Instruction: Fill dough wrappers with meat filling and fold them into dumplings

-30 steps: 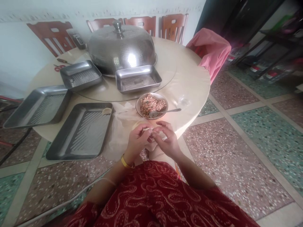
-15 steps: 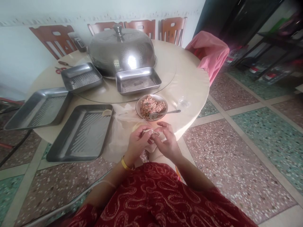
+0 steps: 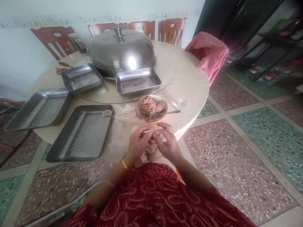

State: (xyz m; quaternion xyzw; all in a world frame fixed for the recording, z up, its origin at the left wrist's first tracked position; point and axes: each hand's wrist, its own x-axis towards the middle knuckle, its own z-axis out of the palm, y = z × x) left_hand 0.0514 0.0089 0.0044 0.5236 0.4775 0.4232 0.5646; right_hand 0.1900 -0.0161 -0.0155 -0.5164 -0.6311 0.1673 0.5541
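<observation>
Just above the table's near edge, my left hand and my right hand meet, thumbs and forefingers pinching the pale dough of a dumpling. Most of the dumpling is hidden by my fingers. Beyond my hands stands a bowl of minced filling, with a metal spoon leaning out to the right. Partly behind my left hand lie pale round wrappers on a thin plastic bag. One folded dumpling sits in the far right corner of the large metal tray.
Three more metal trays stand around: one at far left, one behind it, one beyond the bowl. A big domed perforated lid covers the table's middle. A clear small object lies right of the spoon. Chairs ring the back.
My fingers have shifted slightly on the dumpling, and less of its white edge shows between them. The trays and bowl stay where they were.
</observation>
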